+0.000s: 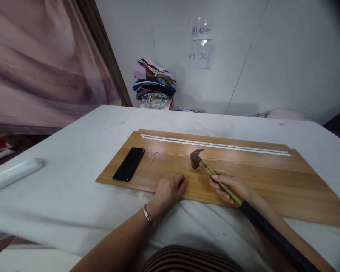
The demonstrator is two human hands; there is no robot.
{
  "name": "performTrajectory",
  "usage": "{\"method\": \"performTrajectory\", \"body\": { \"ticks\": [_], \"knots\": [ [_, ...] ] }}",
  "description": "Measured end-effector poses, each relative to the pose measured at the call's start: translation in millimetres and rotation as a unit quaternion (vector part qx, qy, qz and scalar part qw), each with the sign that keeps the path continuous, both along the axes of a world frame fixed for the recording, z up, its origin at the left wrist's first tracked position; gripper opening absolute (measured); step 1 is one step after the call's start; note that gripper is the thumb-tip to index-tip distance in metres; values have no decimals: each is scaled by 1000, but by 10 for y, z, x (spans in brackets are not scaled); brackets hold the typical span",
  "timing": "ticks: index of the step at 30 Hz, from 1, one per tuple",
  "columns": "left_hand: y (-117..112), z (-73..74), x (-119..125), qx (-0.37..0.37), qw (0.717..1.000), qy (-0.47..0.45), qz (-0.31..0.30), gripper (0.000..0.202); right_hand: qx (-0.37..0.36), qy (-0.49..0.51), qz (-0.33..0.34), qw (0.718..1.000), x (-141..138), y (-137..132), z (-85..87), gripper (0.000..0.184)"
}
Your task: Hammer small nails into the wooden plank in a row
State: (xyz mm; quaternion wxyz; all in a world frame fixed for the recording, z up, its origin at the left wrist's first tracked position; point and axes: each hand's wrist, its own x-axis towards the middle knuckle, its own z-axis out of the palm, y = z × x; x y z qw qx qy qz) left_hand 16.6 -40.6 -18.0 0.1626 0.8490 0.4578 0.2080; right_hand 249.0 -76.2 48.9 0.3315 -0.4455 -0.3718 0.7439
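A wooden board [272, 181] lies on a white-covered table [73, 196]. My right hand [229, 187] grips the shaft of a claw hammer [197, 158], whose head rests on the board just ahead of the hand. My left hand [170, 189] rests on the board's near edge with its fingers curled; whether it holds anything is hidden. A few loose nails [152, 155] lie on the board to the left, next to a black phone [129, 164]. A shiny silver strip [215, 144] runs along the board's far side.
A long white object [14, 173] lies at the table's left edge. A pile of folded clothes [154, 85] stands against the white wall beyond the table. A pinkish curtain [39, 68] hangs at the left. Paper notes [201, 41] are stuck on the wall.
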Motion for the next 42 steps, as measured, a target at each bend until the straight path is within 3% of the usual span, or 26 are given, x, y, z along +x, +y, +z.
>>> {"method": "performTrajectory", "body": {
  "ticks": [9, 23, 42],
  "knots": [
    [-2, 18, -2, 3, 1000, 2, 3, 21, 4, -13, -5, 1000, -7, 22, -80, 32],
    [-30, 130, 36, 21, 999, 30, 16, 21, 18, -41, -6, 999, -8, 6, -29, 33],
    [-19, 102, 27, 25, 1000, 11, 11, 19, 16, -50, 0, 999, -17, 18, -29, 38]
  ]
}}
